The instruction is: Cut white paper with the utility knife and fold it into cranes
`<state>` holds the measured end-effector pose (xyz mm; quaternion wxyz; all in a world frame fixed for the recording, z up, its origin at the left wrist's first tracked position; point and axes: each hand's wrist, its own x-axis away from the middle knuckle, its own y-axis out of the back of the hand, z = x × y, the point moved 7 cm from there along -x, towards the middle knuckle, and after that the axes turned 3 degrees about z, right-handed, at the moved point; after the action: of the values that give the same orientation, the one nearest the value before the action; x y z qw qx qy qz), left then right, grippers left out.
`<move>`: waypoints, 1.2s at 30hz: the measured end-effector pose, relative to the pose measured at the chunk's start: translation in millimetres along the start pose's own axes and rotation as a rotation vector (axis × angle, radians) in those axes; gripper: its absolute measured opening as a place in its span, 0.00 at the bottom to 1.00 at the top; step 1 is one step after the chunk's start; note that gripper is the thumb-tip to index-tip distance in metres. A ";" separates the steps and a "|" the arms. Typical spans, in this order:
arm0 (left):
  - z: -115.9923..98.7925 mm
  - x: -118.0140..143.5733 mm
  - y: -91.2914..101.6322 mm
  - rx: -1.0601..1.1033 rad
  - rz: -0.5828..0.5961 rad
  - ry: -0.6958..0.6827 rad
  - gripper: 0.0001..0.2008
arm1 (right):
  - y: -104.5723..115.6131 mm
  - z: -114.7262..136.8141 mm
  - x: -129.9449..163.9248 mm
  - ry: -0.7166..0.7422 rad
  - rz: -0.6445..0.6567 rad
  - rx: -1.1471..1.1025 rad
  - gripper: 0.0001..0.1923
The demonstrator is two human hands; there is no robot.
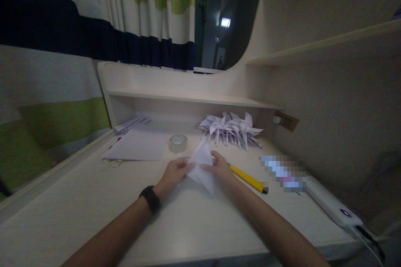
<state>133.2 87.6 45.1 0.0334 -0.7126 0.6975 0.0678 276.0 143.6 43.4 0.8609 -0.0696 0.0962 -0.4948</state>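
Left hand and right hand, fingers curled in, thumbs on top, and they're pinching a creased, pointed white paper piece over the middle of the pale surface! Near the back edge, right of centre, a cluster of white paper pinwheels looks finished. Toward the back-left corner, flat white paper lies unfolded. This piece? Partway, I'd judge: folds in, no pinwheel blades showing yet.

Single head-worn view, forward and down over desk.
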 end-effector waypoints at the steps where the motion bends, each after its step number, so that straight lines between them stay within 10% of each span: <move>1: -0.6 -0.3 -1.6 0.013 0.020 -0.011 0.20 | -0.5 -1.6 -0.5 -0.007 0.009 -0.020 0.29; 24: -7.8 5.5 2.4 -0.097 -0.092 0.004 0.18 | 4.3 4.5 9.3 0.039 -0.219 0.062 0.24; 36: -16.8 2.6 6.8 -0.150 -0.188 -0.102 0.16 | -1.2 -8.6 6.3 -0.070 -0.079 -0.113 0.20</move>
<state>127.3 82.4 61.7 0.0217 -0.7711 0.6179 0.1522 276.2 137.4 34.7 0.8383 -0.1388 0.0911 -0.5193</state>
